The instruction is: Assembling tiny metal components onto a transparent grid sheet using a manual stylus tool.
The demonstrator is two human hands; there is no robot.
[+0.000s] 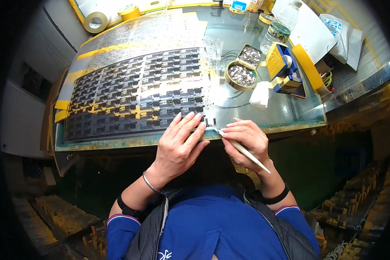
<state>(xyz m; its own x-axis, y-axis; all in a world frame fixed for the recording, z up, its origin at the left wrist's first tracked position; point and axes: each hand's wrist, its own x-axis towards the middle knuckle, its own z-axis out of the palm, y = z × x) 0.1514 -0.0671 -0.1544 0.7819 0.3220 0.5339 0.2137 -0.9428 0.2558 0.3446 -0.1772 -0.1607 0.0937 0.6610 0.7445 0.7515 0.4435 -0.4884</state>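
A large dark sheet [117, 104] with rows of repeated cut-out shapes lies on the glass-topped table. My left hand [180, 142] rests flat over its near right corner, fingers stretched out. Just beside it, my right hand [249, 142] is closed in a pen grip around a slim, pale pen-shaped tool [252, 157]. The tool's thin tip points left and down at the sheet's corner, close to my left fingertips; whether it touches cannot be made out. Its tapered end sticks out toward my right wrist.
Right of the sheet stand an open round tin [240, 76] and a square tin [250, 55] of small dark and pale bits. Beyond are a blue and yellow tape dispenser [284, 65], a crumpled white tissue [260, 95] and glass jars [278, 31]. Tape rolls [95, 22] lie far left.
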